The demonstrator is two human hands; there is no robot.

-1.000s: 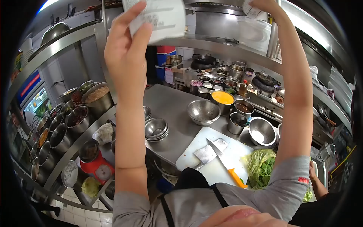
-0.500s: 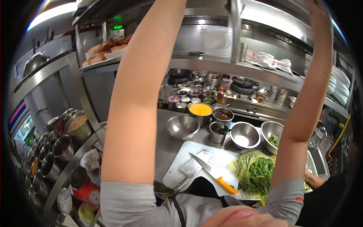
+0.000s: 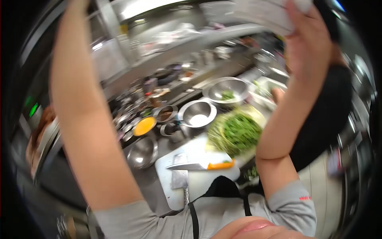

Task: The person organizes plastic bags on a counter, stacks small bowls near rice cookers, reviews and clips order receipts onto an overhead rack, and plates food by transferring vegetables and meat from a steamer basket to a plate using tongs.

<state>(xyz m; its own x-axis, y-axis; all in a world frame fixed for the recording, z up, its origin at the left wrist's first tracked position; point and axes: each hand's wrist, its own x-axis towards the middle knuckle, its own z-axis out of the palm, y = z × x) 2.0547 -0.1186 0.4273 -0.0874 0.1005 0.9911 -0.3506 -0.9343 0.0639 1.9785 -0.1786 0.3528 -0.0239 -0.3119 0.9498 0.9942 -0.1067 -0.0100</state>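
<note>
My right hand (image 3: 309, 38) is raised at the upper right, its fingers closed on a whitish, blurred object (image 3: 266, 15) with faint markings. My left arm stretches up on the left, and its hand is cut off or smeared at the top edge. Below my arms lies a white cutting board (image 3: 207, 181). An orange-handled knife (image 3: 220, 165) rests across a cleaver (image 3: 180, 179) on the board. Leafy greens (image 3: 240, 130) in a clear bag sit at the board's upper right.
Beyond the board stand a white-bottomed metal bowl (image 3: 197, 114), a bowl with a few greens (image 3: 227, 92), an empty steel bowl (image 3: 142, 153) and a pot of yellow liquid (image 3: 144, 126). A person in dark clothing (image 3: 326, 119) is close on the right. A metal shelf (image 3: 159, 51) crosses above.
The view has swung to the right and tilted. My right hand with the whitish object has come into view at the upper right. The co-worker's dark clothing now shows more.
</note>
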